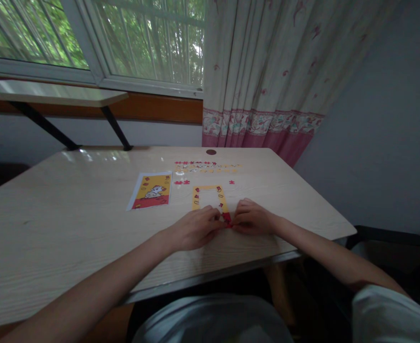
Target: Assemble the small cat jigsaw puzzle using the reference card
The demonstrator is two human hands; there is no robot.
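The left forearm (124, 274) slants up from the lower left corner of the frame, and the right forearm (324, 250) reaches in from the lower right. Just below and right of the frame's centre, the left hand (197, 228) lies palm down, fingers curled, and the right hand (251, 217) faces it with fingers bent inward. Their fingertips nearly meet at the red corner pieces (227, 217) of a partly assembled jigsaw border (207, 187); I cannot tell whether either hand grips one. The border sits right of centre on the worktop (81, 214), its middle open. Left of it lies a printed duck picture (154, 191). Beyond, loose jigsaw pieces (195, 163) form rows at upper centre.
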